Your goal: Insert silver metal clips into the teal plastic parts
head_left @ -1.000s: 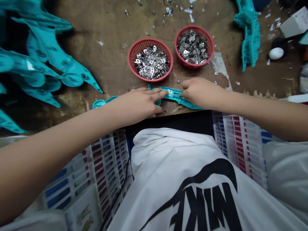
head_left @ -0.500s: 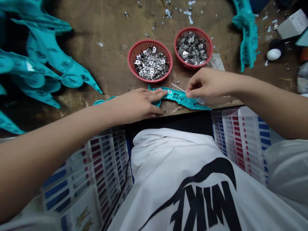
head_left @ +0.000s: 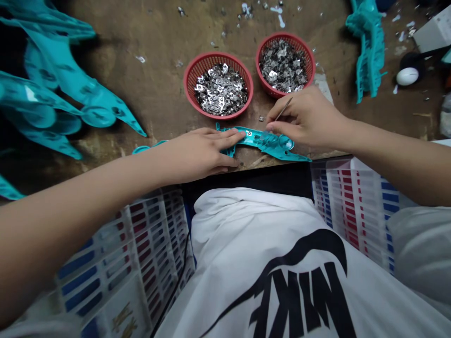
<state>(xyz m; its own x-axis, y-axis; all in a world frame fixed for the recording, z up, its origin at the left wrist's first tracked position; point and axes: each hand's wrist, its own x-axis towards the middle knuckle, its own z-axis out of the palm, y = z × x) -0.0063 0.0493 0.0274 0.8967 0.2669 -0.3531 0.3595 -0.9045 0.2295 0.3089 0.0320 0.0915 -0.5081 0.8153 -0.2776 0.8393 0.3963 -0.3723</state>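
A long, narrow teal plastic part [head_left: 273, 148] lies at the table's near edge, with a small metal plate [head_left: 249, 134] set in it. My left hand [head_left: 207, 152] rests on its left half, fingers stretched and apart, pressing it from above. Over the right half, my right hand [head_left: 299, 117] is closed in a pinch around a thin stick [head_left: 283, 109], which looks metallic and points up and away. The stick's lower end is hidden by the fingers. A loose metal clip [head_left: 261, 119] lies just beyond the part.
Two red baskets [head_left: 188, 87] [head_left: 311, 65] full of small metal pieces stand beyond my hands. Larger teal parts [head_left: 66, 70] are piled at left, with another teal piece [head_left: 369, 51] at far right. Plastic crates [head_left: 141, 234] [head_left: 355, 202] flank my lap below the table edge.
My right hand has shifted slightly up and right, and the stick in it has swung from pointing left to pointing up and right. The left hand stays on the teal part.
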